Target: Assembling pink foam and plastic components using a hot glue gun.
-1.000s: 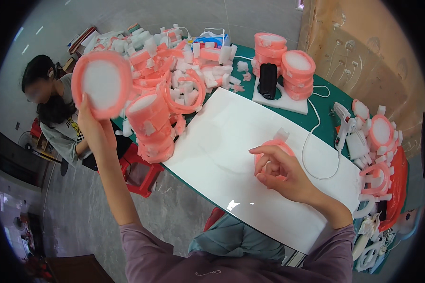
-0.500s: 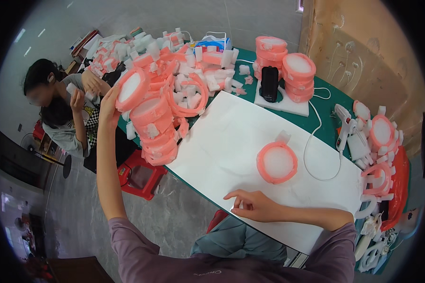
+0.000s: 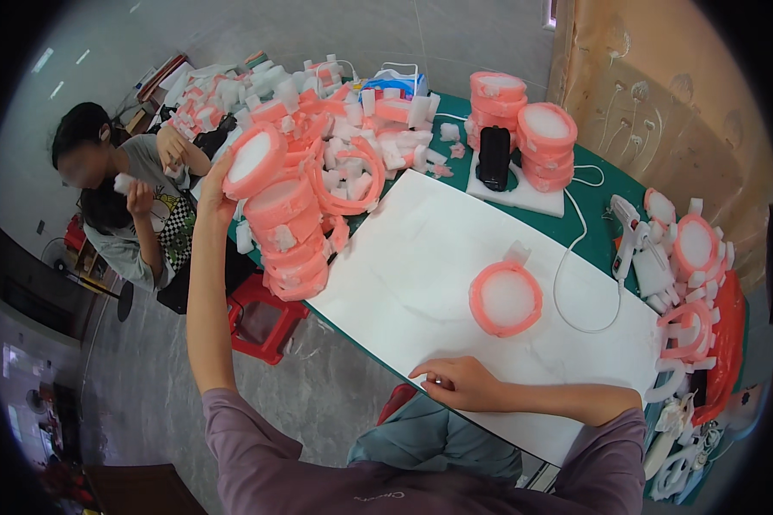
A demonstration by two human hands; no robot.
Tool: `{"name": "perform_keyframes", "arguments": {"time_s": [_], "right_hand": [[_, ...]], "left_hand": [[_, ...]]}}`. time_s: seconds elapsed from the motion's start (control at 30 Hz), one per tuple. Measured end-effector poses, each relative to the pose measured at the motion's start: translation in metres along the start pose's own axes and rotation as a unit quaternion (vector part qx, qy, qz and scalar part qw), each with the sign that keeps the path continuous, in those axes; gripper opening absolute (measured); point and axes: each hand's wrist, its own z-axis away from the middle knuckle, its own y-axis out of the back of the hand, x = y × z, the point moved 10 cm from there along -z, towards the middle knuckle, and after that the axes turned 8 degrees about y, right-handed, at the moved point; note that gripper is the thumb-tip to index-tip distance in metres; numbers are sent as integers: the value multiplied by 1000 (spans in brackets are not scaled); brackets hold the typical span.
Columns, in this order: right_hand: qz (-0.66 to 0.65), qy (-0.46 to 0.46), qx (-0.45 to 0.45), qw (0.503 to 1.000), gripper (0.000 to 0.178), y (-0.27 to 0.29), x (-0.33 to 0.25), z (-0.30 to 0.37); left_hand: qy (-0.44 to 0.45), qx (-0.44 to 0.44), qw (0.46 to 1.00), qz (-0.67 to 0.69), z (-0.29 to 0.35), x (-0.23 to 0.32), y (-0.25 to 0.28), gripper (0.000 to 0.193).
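Observation:
At the left, my left hand grips the edge of a round foam disc, white in the middle with a pink rim. The disc is tilted at the top of a leaning stack of similar foam discs. My right hand rests near the front edge of the white board, its fingers loosely bent and apart, with nothing visible held. Beyond it, a single pink-rimmed foam disc lies flat on the board, a pale foam tab at its far edge.
The white board covers part of a green table. Foam scraps heap at the back left. A black case stands beside more stacked discs. A white glue gun with a cord lies right. A co-worker sits left.
My left hand and its disc have shifted slightly right in the picture, along with much of the scene. The fingers of my right hand have curled a little more.

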Motion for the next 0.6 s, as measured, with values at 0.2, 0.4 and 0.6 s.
{"name": "perform_keyframes", "arguments": {"time_s": [0.2,0.4,0.6], "right_hand": [[0,7,4,1000,19,3,0,0],[-10,7,-3,1000,17,1,0,1],[-11,21,11,1000,16,3,-2,-1]], "left_hand": [[0,1,995,-99,5,4,-10,36],[7,45,975,-220,2,2,1,33],[24,34,968,-247,-9,-8,9,35]]}}
